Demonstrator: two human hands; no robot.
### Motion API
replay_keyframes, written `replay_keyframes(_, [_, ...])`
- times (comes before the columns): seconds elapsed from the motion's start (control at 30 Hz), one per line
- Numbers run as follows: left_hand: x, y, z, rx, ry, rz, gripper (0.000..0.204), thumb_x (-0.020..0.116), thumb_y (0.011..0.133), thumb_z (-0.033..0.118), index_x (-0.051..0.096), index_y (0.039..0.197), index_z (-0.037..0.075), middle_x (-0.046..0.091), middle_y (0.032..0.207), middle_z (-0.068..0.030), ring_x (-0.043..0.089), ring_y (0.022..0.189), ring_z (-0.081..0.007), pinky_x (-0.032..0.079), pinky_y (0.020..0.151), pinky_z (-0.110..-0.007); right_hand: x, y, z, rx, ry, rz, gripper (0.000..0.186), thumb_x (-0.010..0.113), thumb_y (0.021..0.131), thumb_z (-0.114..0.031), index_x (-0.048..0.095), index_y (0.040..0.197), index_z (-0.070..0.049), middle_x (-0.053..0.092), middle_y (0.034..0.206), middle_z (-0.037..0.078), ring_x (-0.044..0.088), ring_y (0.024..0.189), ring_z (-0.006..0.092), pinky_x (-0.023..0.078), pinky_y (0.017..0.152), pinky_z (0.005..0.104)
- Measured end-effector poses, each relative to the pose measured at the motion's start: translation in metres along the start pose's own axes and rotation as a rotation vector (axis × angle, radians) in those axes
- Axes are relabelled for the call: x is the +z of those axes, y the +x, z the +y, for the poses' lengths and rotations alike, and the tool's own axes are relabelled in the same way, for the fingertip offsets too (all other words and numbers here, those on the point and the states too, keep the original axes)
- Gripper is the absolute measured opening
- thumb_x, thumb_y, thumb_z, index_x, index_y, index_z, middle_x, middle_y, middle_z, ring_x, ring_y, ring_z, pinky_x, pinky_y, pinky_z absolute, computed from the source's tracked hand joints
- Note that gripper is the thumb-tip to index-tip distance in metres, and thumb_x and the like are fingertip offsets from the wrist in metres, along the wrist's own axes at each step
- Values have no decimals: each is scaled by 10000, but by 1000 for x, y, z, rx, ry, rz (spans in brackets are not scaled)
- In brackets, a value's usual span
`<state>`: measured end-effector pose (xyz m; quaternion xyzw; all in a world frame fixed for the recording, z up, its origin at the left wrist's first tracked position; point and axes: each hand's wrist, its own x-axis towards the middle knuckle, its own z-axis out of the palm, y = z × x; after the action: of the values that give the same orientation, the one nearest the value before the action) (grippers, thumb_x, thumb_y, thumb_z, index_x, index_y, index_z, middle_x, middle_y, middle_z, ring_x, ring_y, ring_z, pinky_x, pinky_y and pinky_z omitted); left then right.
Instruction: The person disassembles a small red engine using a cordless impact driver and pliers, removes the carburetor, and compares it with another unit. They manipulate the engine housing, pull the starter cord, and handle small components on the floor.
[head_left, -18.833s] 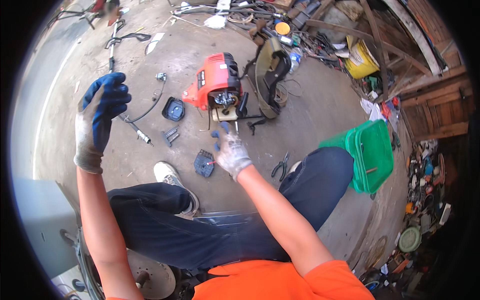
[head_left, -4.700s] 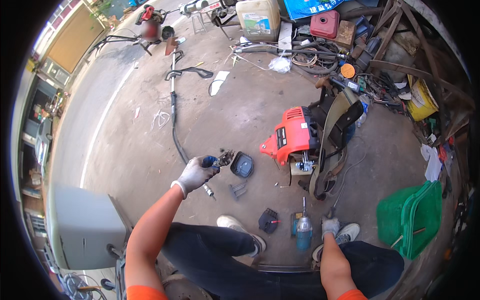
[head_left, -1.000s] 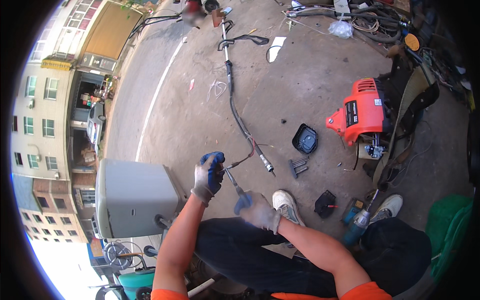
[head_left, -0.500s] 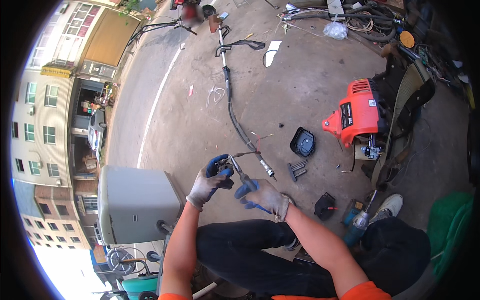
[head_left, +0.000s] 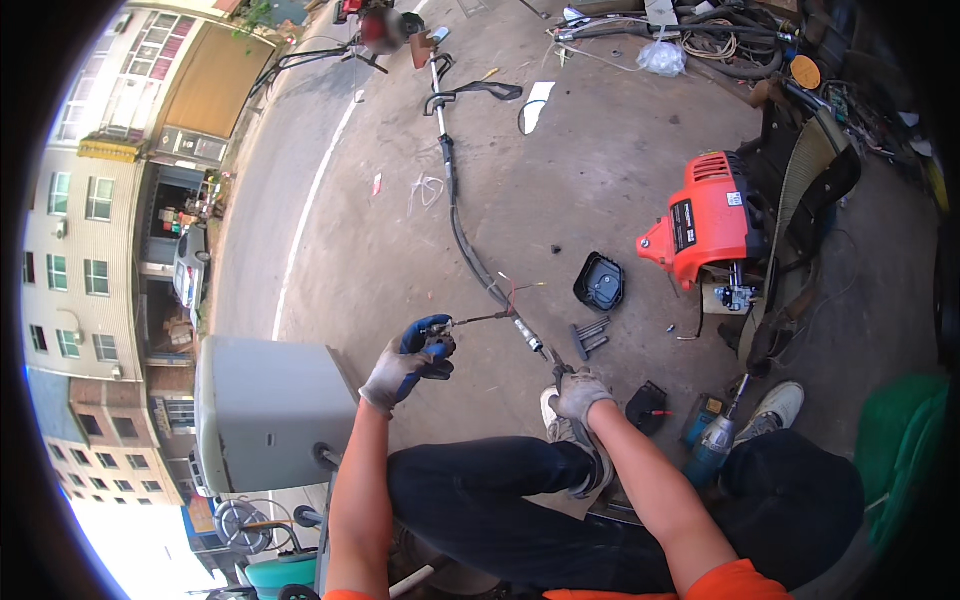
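Note:
My left hand (head_left: pixel 396 372), in a grey and blue work glove, is closed round a small dark metal part (head_left: pixel 437 338). A thin cable (head_left: pixel 480 319) runs from that part to the long brush-cutter shaft (head_left: pixel 462 235) lying on the ground. Lower and to the right, my right hand (head_left: pixel 582 396), gloved too, grips pliers (head_left: pixel 559 370) whose jaws point up and away from me. Their jaws are clear of the dark part and close to the silver end (head_left: pixel 528 336) of the shaft. My fingers partly hide the dark part.
Right of the shaft lie a black plastic cover (head_left: pixel 600 283) and a grey finned piece (head_left: pixel 590 337). A red engine (head_left: pixel 708 217) with a harness (head_left: pixel 800 200) stands farther right. A teal power tool (head_left: pixel 711 452) is by my shoe (head_left: pixel 782 408). On the left is a grey box (head_left: pixel 265 410).
My right hand has drawn the pliers away from the dark part, moving right and toward me. My left hand has shifted slightly left, still holding the part.

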<state>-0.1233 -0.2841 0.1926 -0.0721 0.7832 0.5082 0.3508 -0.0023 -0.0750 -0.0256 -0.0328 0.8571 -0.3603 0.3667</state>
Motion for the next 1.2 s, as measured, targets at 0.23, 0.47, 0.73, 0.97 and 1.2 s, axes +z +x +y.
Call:
replay_keyframes(0.23, [3, 0, 11, -37, 102, -45, 484, 646, 901, 30, 547, 1371, 91, 662, 1058, -31, 642, 863, -133, 565, 765, -294, -105, -18, -77, -482, 254, 676, 346, 562, 938, -354, 642, 1128, -75, 642, 1128, 187, 621, 1070, 370, 491, 918, 445])
replay_keyframes(0.47, [7, 0, 17, -66, 53, -61, 573, 542, 813, -113, 557, 1358, 66, 669, 1071, -37, 620, 901, -116, 549, 778, -283, -118, 21, -83, -677, 138, 337, 222, 545, 898, -194, 641, 1067, -85, 652, 1090, 162, 638, 1033, 323, 476, 898, 426])
replay_keyframes(0.73, [7, 3, 15, -100, 52, -90, 579, 536, 796, -118, 559, 1348, 56, 669, 1075, -41, 625, 902, -126, 552, 777, -286, -98, 25, -81, -625, 152, 506, 216, 592, 853, -201, 634, 1020, -70, 668, 1047, 142, 647, 1007, 333, 488, 884, 433])
replay_keyframes(0.97, [2, 5, 8, -67, 196, -76, 517, 578, 853, -102, 547, 1351, 35, 665, 1104, -61, 649, 913, -144, 548, 789, -301, -90, 24, -84, -582, 193, 414, 242, 588, 857, -233, 630, 1016, -56, 662, 1043, 166, 651, 1013, 336, 463, 952, 478])
replay_keyframes(1.2, [16, 0, 15, 17, 147, -81, 475, 627, 859, -74, 577, 1316, 48, 658, 1096, -36, 610, 995, -122, 516, 850, -266, -93, 14, -87, -545, 196, 417, 245, 583, 871, -246, 645, 1007, -53, 678, 1009, 176, 657, 991, 343, 495, 886, 431])
